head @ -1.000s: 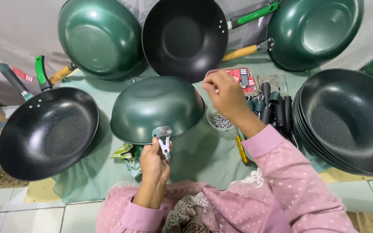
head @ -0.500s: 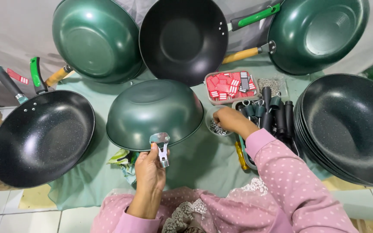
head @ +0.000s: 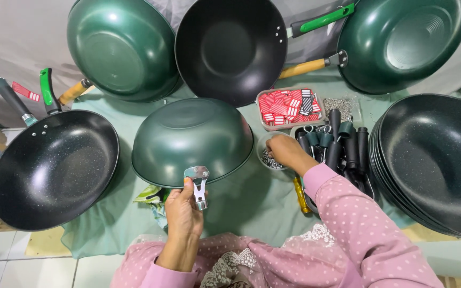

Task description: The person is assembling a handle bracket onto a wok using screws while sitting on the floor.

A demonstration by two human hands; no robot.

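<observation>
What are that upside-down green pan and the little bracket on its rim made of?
The upturned green pan looks like metal with a satin green coating; it shows soft highlights. The bracket in the left hand seems bare polished steel, silvery and reflective, though I can't be sure.

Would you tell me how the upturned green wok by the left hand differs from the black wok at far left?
The green wok lies dome-up, glossy green, with only a metal bracket that the left hand holds. The black wok sits open side up, speckled, with a grey handle fitted. Both are round and rest on the green cloth.

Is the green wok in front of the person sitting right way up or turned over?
Turned over. The green wok shows its domed outside and flat base; the left hand holds its metal bracket at the near rim.
</observation>
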